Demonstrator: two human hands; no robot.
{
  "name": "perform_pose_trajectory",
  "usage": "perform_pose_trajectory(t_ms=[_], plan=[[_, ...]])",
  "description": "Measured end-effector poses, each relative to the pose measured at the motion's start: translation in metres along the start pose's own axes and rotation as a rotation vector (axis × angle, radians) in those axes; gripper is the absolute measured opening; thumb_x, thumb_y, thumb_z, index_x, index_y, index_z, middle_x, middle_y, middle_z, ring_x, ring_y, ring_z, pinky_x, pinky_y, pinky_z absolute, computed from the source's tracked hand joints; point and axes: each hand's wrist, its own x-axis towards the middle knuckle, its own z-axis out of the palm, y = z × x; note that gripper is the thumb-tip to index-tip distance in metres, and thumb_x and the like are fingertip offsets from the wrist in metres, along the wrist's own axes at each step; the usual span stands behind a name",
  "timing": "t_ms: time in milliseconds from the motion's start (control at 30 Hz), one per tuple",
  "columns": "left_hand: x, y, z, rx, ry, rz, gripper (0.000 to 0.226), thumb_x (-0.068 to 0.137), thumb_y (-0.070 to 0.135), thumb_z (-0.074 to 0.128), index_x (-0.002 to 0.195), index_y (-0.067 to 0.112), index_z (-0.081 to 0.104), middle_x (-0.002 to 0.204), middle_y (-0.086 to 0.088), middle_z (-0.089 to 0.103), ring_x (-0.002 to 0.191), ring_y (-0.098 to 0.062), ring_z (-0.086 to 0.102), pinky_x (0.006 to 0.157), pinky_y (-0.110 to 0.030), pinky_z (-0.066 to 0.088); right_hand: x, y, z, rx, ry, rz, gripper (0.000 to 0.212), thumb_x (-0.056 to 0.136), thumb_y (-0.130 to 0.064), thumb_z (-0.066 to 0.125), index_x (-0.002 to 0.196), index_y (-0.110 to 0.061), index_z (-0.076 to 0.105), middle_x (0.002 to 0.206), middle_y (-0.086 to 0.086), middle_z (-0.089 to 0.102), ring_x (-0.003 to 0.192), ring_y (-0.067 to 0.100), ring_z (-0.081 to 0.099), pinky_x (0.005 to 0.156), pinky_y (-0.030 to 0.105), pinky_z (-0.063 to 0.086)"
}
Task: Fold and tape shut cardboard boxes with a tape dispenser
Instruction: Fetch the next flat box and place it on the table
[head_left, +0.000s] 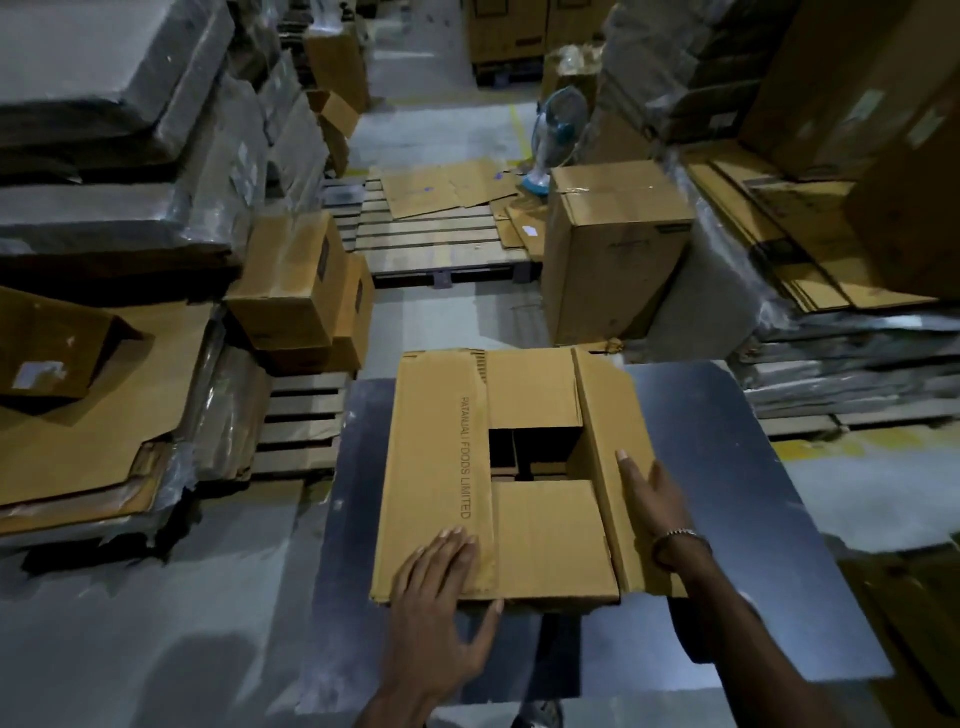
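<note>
A brown cardboard box (441, 441) printed "PATANJALI FOODS LIMITED" stands on a dark tabletop (727, 467) right in front of me. Its two short flaps are folded in, leaving a dark gap in the middle. The left long flap lies flat, and my left hand (441, 592) presses on its near corner with straight fingers. The right long flap (608, 415) stands tilted partway up, and my right hand (649, 504) lies flat against its outer face. I see no tape dispenser in view.
A taped upright box (613, 249) and a small fan (550, 140) stand beyond the table. A wooden pallet (431, 239) with flat cardboard sheets lies behind. Stacked boxes (296, 291) and flattened cardboard sit left, wrapped stacks (831, 338) right.
</note>
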Motion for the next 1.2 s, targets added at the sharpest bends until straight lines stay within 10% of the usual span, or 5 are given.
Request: perform_pose_trajectory(t_ms=[100,433,567,733,1200], plan=[[0.007,-0.004,-0.002,-0.046,0.040,-0.042,0.050,0.100,0.058,0.056,0.140,0.030,0.067,0.150,0.013,0.058,0.139,-0.009,0.051,0.110,-0.038,0.043,-0.014,-0.013,-0.014,-0.019,0.016,0.073,0.055,0.092,-0.061,0.066,0.117,-0.011,0.061,0.111,0.013,0.065,0.086,0.025,0.060,0.077,0.036,0.042],[0.049,-0.040,-0.006,-0.133,0.014,0.093,0.032,0.091,0.053,0.074,0.108,0.028,0.084,0.101,0.015,0.069,0.092,-0.010,0.056,0.075,-0.035,0.054,-0.121,-0.120,-0.002,-0.248,0.217,-0.403,0.048,0.103,-0.057,0.049,0.142,-0.029,0.055,0.131,0.006,0.068,0.113,0.030,0.065,0.086,0.035,0.045],[0.046,-0.041,-0.006,-0.072,-0.002,0.088,0.035,0.091,0.047,0.072,0.119,0.027,0.077,0.118,0.007,0.065,0.108,-0.021,0.060,0.088,-0.042,0.051,-0.137,-0.085,0.095,-0.491,-0.128,-0.223,0.069,0.103,-0.069,0.017,0.156,-0.030,0.039,0.161,0.009,0.041,0.148,0.032,0.037,0.117,0.052,0.033],[0.048,-0.043,-0.003,-0.012,-0.037,0.072,0.056,0.094,0.054,0.056,0.142,0.027,0.065,0.155,-0.002,0.054,0.144,-0.026,0.048,0.121,-0.050,0.036,-0.139,-0.022,0.128,-0.682,0.076,-0.431,0.054,0.107,-0.054,0.020,0.149,-0.039,0.051,0.165,-0.006,0.037,0.156,0.019,0.025,0.119,0.053,0.024],[0.089,0.014,0.001,-0.228,-0.088,0.139,0.076,0.095,0.046,0.053,0.161,0.011,0.039,0.173,-0.008,0.023,0.161,-0.025,0.018,0.130,-0.051,0.021,-0.109,0.134,0.018,-0.200,0.550,0.025,0.020,0.092,-0.028,0.052,0.078,-0.016,0.061,0.081,0.007,0.061,0.082,0.035,0.063,0.066,0.034,0.043]])
